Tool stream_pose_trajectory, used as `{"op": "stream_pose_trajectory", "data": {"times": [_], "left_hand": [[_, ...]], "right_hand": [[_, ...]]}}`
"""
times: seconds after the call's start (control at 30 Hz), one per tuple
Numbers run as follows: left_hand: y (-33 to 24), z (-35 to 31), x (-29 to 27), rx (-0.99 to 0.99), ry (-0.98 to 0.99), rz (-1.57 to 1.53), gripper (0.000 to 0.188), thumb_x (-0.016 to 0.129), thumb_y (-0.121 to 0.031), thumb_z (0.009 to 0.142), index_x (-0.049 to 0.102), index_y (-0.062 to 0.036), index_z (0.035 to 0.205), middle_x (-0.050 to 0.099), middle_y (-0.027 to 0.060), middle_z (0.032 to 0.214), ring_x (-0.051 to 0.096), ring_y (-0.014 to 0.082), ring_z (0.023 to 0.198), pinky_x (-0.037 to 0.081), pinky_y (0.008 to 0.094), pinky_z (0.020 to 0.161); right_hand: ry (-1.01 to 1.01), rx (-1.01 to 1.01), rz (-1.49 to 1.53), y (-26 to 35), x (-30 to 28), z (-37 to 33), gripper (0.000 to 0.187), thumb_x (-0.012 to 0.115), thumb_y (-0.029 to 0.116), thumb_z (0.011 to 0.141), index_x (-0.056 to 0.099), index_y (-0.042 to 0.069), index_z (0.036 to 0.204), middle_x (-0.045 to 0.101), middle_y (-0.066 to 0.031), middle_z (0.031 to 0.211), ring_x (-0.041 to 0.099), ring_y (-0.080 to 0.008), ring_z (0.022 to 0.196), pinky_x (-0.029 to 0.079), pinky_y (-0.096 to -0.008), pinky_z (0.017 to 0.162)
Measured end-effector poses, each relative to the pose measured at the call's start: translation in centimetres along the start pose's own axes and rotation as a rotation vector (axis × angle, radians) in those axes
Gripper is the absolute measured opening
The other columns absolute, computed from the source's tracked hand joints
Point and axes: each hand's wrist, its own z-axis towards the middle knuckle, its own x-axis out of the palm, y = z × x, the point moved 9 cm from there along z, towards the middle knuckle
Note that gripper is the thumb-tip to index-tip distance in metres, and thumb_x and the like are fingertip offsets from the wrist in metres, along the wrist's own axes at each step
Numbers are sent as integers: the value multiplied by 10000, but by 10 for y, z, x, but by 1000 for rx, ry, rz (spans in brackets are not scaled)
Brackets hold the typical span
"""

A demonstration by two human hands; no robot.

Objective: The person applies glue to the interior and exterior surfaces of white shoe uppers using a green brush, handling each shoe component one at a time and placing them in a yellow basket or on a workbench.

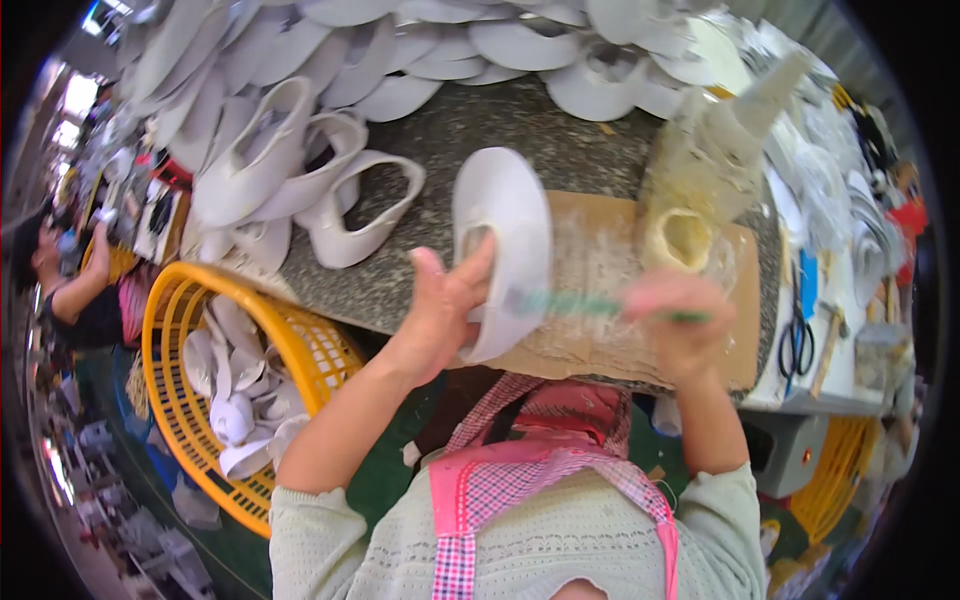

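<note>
My left hand [440,308] is closed on a white shoe [522,235], its fingers in the opening and the sole side turned to the right. The shoe stands on end, toe away from me, over the left edge of a cardboard sheet [590,225]. A green-handled brush [575,304] is gripped in my right hand [690,318]. Both the brush and that hand are smeared by motion. The brush's far end meets the shoe's side; its tip is too blurred to make out. Beyond my right hand, a cloudy plastic container [690,165] crusted with yellowish residue lies with its mouth toward me.
Several white shoes [365,215] stand left on the speckled table [460,115], and more are piled along the back. A yellow basket [160,320] of white pieces is at the left. Scissors [797,345] and a hammer [830,345] lie right. Another person [75,290] sits far left.
</note>
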Motion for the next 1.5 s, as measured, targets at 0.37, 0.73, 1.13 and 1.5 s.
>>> {"op": "stream_pose_trajectory", "data": {"times": [0.37, 0.73, 1.13, 1.5], "left_hand": [[-17, -25, -10, 254, 87, -83, 938, 49, -759, 686, 26, -111, 1363, 247, 101, 1351, 262, 232, 1217, 203, 380, 987], [-21, -17, -22, 276, -52, -219, 903, 76, -739, 723, 42, -101, 1362, 198, 97, 1378, 234, 246, 1244, 188, 414, 1004], [-14, -14, -2, 201, -73, -350, 972, 125, -795, 667, 96, -117, 1362, 327, 130, 1314, 347, 283, 1185, 240, 429, 990], [-14, -3, -11, 90, -198, -175, 896, 174, -732, 740, 201, -44, 1313, 382, 157, 1249, 378, 288, 1146, 291, 454, 953]], "right_hand": [[80, -119, -49, 26, 46, 7, 56, 591, 16, 715, 600, 56, 754, 604, -117, 648, 531, -183, 494, 412, -263, 458], [290, -181, -129, 26, 59, 9, 158, 624, 35, 672, 624, 49, 829, 591, -96, 638, 529, -180, 487, 397, -255, 421], [81, -225, 11, 21, 27, -15, 95, 553, 20, 725, 616, 48, 790, 619, -116, 690, 593, -234, 552, 472, -279, 466], [57, -149, -41, 17, 24, -34, 59, 600, 66, 729, 597, 62, 788, 628, -113, 721, 594, -223, 582, 467, -291, 502]]}}
